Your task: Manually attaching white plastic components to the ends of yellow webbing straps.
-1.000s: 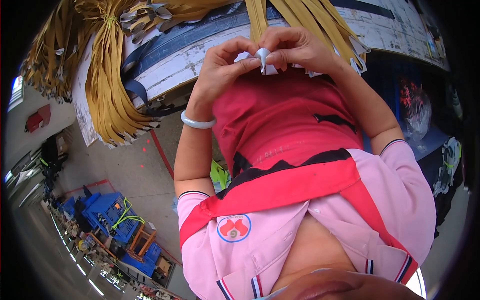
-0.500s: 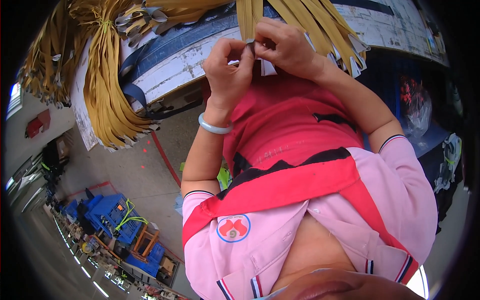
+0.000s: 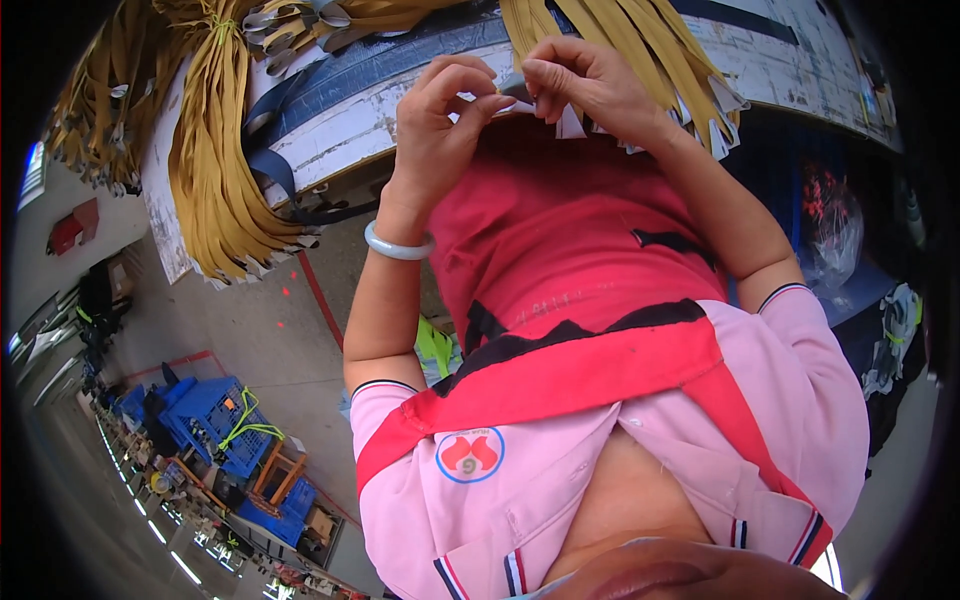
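Observation:
Both of my hands are raised close together at the table's near edge. The thumb and forefinger of my left hand [image 3: 443, 118], with a pale bracelet on its wrist, are bent together at one side of a small grey strip [image 3: 517, 90]. My right hand [image 3: 600, 92] pinches the strip's other side, and its fingertips partly cover it. Just behind the hands, long mustard-yellow fabric strips [image 3: 640, 50] lie on the table, their pale ends hanging over the edge. Whether the grey piece is joined to one of them is hard to see.
A tied bundle of mustard strips [image 3: 208, 150] hangs over the left of the worn white table [image 3: 350, 135]. Dark blue webbing [image 3: 268, 170] loops beside it. Lower left on the floor stand a blue crate [image 3: 222, 415] and a small wooden stool [image 3: 277, 476]. A clear plastic bag [image 3: 838, 240] is at right.
My hands have moved slightly apart, the left one leftward and the right one a little rightward. More of the grey strip shows between them. The whole view has shifted slightly.

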A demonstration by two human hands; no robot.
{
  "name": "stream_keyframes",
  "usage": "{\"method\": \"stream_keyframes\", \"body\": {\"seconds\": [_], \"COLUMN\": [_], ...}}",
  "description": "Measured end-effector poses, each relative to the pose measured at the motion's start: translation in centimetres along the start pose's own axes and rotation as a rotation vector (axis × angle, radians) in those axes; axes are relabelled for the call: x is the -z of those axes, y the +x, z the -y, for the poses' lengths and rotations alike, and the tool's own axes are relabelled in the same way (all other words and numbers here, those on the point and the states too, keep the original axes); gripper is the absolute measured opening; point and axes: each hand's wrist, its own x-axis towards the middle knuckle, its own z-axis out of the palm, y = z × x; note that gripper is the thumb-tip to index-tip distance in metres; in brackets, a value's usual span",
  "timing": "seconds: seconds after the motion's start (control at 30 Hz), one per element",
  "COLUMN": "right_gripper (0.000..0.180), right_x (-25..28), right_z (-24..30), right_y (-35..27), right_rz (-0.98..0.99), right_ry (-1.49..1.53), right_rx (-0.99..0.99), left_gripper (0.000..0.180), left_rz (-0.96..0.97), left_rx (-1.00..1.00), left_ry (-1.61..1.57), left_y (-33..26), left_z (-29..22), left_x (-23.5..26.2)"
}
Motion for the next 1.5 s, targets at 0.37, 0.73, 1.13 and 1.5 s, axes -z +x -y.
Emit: {"method": "stream_keyframes", "body": {"seconds": [0.37,0.73,1.13,1.5], "right_gripper": [0.025,0.034,0.029,0.030], "right_x": [-0.4,-0.5,3.7,4.1], "right_z": [0.2,-0.4,-0.9,-1.5], "right_y": [-0.2,-0.6,-3.3,-3.0], "right_rz": [-0.015,0.069,-0.154,-0.235], "right_ry": [-0.160,-0.041,-0.386,-0.332], "right_rx": [0.024,-0.188,-0.148,-0.079], "left_gripper": [0.010,0.011,0.017,0.039], "left_rz": [0.027,-0.002,-0.297,0.461], "left_rx": [-0.172,-0.121,-0.206,-0.424], "left_ry": [0.313,0.250,0.485,0.982], "left_y": [-1.0,-2.0,1.8,0.1], "left_z": [-0.4,0.9,-0.2,3.1], "left_x": [-1.3,-1.2,5.7,-7.0]}}
